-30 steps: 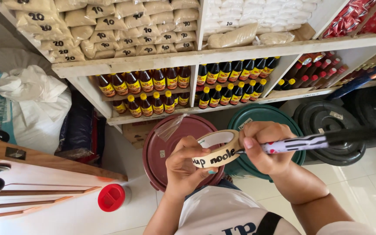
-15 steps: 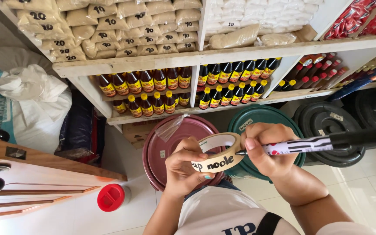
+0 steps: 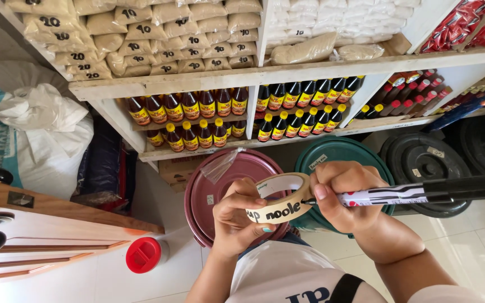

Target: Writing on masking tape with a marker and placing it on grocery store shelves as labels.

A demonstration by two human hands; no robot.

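Head view, looking down. One wooden shelf unit (image 3: pixel 287 72), stacked with bagged goods above and two rows of dark bottles (image 3: pixel 209 120) below, too many to count surely. Three round bin lids on the floor: maroon lid (image 3: pixel 225 193), green lid (image 3: pixel 338 154), black lid (image 3: pixel 422 165). One white sack (image 3: pixel 40 134) at left. One red cap (image 3: pixel 144 255) near the wooden counter (image 3: pixel 57 230). One roll of tape (image 3: pixel 284 199), beige, hand-lettered in black, gripped in closed left hand (image 3: pixel 237 219) over the maroon lid. One black marker (image 3: pixel 422 192) pinched in closed right hand (image 3: pixel 346 196), tip touching the tape.
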